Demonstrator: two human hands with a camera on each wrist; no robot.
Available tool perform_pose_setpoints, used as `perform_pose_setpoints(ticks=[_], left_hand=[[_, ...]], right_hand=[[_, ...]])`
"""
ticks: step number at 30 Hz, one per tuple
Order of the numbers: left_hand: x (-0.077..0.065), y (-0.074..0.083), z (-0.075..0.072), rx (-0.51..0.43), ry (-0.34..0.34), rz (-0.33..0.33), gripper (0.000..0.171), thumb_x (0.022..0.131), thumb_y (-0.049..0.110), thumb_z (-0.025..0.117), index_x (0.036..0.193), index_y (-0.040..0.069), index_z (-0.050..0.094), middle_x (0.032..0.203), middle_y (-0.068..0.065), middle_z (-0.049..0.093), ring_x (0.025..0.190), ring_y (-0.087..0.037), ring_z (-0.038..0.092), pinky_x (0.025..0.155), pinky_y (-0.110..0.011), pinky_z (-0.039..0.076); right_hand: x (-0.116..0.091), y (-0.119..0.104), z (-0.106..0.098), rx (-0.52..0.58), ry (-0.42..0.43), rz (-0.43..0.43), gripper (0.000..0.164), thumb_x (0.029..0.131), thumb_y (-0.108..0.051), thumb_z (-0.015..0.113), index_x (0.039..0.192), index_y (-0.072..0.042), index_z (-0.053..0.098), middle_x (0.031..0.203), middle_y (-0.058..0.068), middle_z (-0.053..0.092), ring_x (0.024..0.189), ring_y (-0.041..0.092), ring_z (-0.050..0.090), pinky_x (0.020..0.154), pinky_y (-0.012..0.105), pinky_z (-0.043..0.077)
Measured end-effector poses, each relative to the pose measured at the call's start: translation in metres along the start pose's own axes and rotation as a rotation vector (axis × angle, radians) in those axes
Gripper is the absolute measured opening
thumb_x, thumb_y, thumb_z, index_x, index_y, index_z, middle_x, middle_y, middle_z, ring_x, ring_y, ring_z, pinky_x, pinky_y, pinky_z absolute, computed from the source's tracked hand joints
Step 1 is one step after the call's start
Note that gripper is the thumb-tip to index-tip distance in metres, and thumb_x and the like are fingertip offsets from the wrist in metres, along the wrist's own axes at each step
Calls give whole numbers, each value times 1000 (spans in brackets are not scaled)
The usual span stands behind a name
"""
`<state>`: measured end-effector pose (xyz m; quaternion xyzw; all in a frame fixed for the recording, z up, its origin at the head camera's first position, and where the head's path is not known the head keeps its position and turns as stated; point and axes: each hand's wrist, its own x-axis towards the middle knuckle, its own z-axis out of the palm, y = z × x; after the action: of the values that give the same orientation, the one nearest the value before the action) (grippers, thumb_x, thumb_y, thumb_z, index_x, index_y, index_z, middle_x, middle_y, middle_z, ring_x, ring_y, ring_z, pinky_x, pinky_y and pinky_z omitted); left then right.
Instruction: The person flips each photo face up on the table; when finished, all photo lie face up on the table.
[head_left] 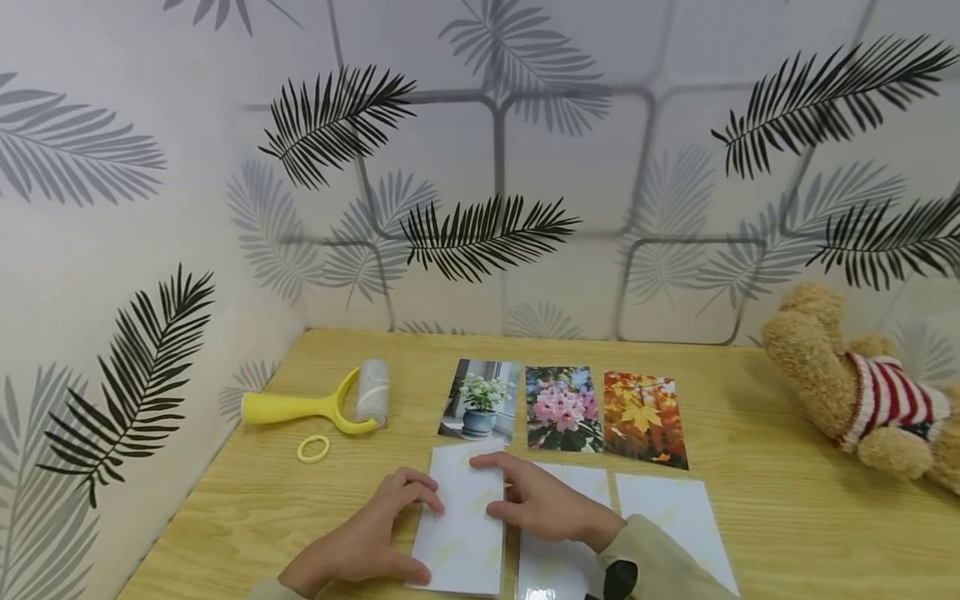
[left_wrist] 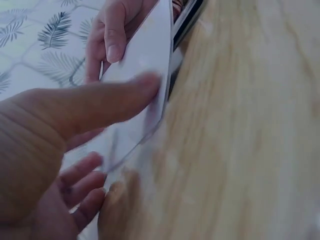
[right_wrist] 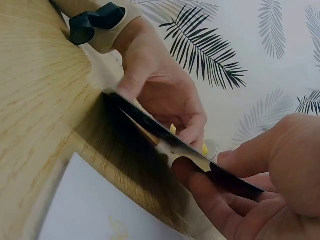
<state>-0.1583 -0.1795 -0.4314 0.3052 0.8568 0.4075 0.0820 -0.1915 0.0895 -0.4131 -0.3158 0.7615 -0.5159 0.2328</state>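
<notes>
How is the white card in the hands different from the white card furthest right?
The held card is gripped by the left hand and right hand; no hand grips the far-right card.
The held card is lifted off the table, with fingers underneath; the far-right card lies flat on it.
Both cards show a white side with faint yellow marks.

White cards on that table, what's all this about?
A person's left hand and right hand hold one white card between them, above the table. Two more white cards lie to its right. Beyond them, three picture cards lie in a row, showing a potted plant, pink flowers and autumn leaves.
</notes>
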Motion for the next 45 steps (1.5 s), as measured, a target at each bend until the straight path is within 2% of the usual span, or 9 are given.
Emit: perform_pose_setpoints(ticks=[5,8,13,17,21,24,29,36,45], left_hand=[[2,-8,4,-111,273,19,50,73,13,83,115,13,56,123,-8,50,107,-16,50,84,-28,50],[4,-10,4,-253,325,-39,58,78,6,78,127,3,48,127,-18,48,103,-13,54,82,-27,52],[5,-9,0,-552,214,-135,69,90,7,66,146,-2,27,135,-28,45,108,-5,56,89,-20,49],[7,-8,0,-737,162,-171,74,92,6,63,150,-2,19,126,-17,57,107,-8,62,89,-22,51],[7,-9,1,-808,179,-188,71,91,3,62,149,-1,20,119,-3,61,106,-10,63,88,-25,52],[5,-10,2,-840,183,-192,63,92,3,60,147,5,28,118,1,61,104,-10,63,85,-26,53],[2,-8,2,-893,156,-162,53,95,4,56,143,14,36,120,2,58,105,-11,61,85,-29,53],[0,2,2,-891,114,-140,45,100,9,50,142,18,38,120,0,55,105,-10,59,86,-28,53],[0,8,9,-958,-23,12,44,105,14,35,149,14,29,140,0,45,123,-15,54,95,-33,50]], right_hand=[[0,0,-2,68,32,13,52,96,-4,56,144,-9,39,139,16,49,97,15,66,81,22,51],[-1,-1,-3,121,43,14,53,96,-2,55,145,-10,39,136,16,51,96,17,66,79,23,52],[-1,-2,-2,196,37,-10,55,96,0,54,147,-9,35,131,20,55,99,22,67,80,25,54],[-1,1,-2,212,34,-40,55,96,0,54,147,-9,33,129,21,56,97,21,68,80,26,54],[0,6,-2,38,48,-68,56,95,-10,59,146,-15,36,95,14,67,70,7,63,66,21,50],[-1,9,-3,-104,54,-72,56,94,-20,64,144,-22,39,66,2,59,54,3,48,56,18,42],[-1,9,-7,-157,13,-75,56,91,-25,68,142,-26,44,55,-8,50,48,1,42,53,17,38],[2,9,-6,-177,-75,-149,53,92,-23,66,141,-18,47,73,0,62,56,-1,46,57,16,42],[-3,5,-3,-87,-123,-157,57,97,-20,57,148,-13,31,117,15,63,67,6,62,65,21,52]])
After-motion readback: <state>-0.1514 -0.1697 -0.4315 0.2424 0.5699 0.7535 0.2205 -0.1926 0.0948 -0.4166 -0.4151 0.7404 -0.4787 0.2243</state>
